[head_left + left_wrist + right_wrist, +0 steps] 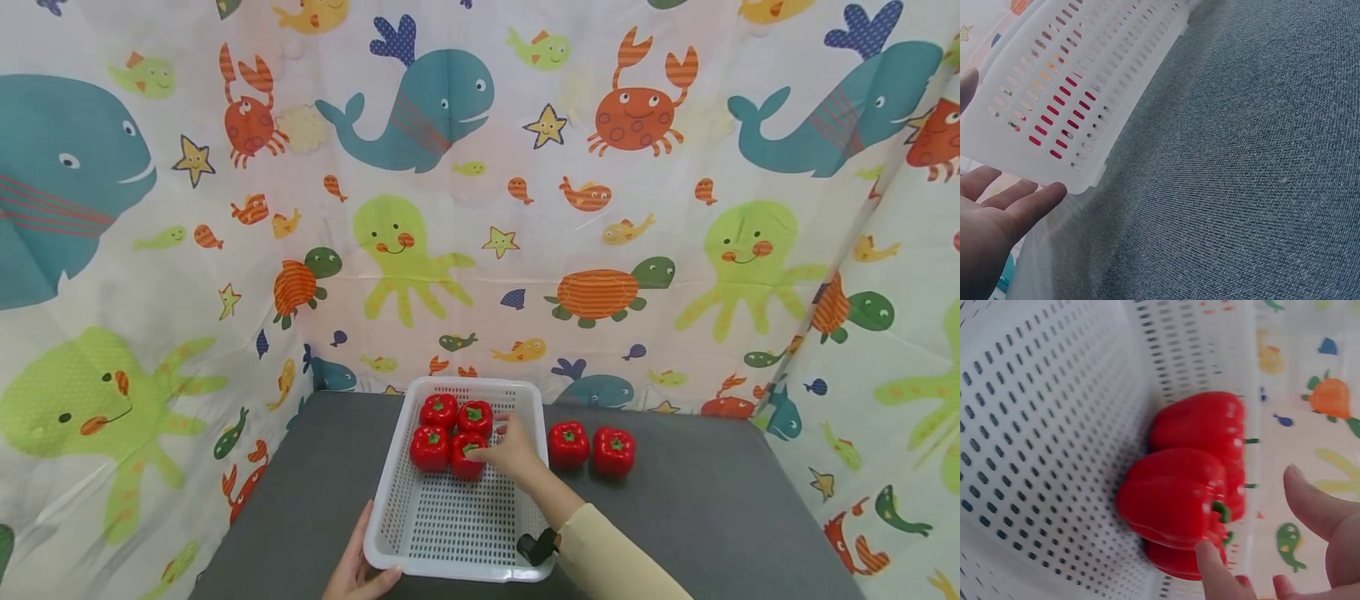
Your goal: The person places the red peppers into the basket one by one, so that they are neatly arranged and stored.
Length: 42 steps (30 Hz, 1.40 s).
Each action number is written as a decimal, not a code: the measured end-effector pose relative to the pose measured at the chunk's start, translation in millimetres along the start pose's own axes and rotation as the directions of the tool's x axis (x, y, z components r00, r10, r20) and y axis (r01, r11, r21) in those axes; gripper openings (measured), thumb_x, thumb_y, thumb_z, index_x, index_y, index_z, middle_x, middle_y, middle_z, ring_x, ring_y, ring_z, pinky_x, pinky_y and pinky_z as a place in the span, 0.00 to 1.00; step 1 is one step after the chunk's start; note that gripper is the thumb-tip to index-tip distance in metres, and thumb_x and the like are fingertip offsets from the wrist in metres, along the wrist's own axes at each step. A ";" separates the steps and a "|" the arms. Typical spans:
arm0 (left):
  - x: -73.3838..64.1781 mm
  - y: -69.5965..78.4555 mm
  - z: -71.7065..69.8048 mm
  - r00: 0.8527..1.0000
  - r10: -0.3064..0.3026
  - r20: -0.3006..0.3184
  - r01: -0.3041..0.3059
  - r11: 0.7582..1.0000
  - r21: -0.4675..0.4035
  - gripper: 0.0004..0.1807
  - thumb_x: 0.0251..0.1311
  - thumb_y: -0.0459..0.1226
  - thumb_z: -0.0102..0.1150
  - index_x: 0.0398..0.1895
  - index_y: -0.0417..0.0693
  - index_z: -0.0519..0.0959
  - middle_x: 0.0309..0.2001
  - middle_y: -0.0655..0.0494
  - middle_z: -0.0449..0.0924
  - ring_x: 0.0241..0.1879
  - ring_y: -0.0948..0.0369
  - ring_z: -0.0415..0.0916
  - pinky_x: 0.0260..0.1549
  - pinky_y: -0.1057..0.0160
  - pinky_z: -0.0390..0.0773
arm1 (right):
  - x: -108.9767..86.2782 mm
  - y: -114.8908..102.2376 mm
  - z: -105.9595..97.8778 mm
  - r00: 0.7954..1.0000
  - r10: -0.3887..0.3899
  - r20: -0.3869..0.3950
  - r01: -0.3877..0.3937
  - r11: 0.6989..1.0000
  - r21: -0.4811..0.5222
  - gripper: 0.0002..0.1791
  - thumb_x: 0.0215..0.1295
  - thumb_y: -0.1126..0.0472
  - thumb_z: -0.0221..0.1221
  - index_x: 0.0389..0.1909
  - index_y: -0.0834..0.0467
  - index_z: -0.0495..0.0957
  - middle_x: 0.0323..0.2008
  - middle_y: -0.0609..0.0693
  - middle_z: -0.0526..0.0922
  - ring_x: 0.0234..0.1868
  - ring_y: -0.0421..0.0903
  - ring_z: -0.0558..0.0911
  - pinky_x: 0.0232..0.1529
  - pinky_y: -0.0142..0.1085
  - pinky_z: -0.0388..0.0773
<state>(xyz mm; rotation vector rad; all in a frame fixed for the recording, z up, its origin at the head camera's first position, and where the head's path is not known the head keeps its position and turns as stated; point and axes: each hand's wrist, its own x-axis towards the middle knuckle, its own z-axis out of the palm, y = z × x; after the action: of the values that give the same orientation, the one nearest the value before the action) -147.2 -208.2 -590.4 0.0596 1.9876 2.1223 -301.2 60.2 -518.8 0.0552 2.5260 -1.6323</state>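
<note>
Several red bell peppers (431,450) sit together in the far left part of a white perforated plastic basket (450,575). My right hand (513,450) is over the basket beside the nearest right pepper (467,469), fingers spread, holding nothing. In the right wrist view a fingertip overlaps a pepper (1166,500); whether it touches cannot be told. At the basket's near left corner, my left hand (360,567) rests its extended fingers along the side, with the thumb by the front rim. The left wrist view shows these fingers (1038,206) against the outer wall.
Two more red peppers, one (567,444) close to the basket and another (613,452) farther right, stand on the dark grey table (712,517). A curtain (525,192) printed with sea animals hangs behind and at both sides.
</note>
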 end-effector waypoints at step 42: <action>-2.4 0.3 0.9 1.000 -0.014 -0.001 0.014 1.000 -0.024 0.58 0.66 0.33 0.64 0.82 0.57 0.29 0.81 0.37 0.37 0.74 0.30 0.50 0.62 0.42 0.75 | -33.2 71.3 -170.6 0.927 -0.063 -0.371 0.051 0.998 -0.042 0.51 0.61 0.48 0.70 0.78 0.56 0.52 0.77 0.62 0.56 0.77 0.63 0.54 0.69 0.67 0.61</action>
<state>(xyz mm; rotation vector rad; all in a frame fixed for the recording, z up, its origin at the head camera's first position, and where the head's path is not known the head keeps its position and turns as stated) -144.7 -207.8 -589.7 0.0394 1.9565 2.1378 -276.6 246.2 -509.9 0.3221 2.8521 -1.7455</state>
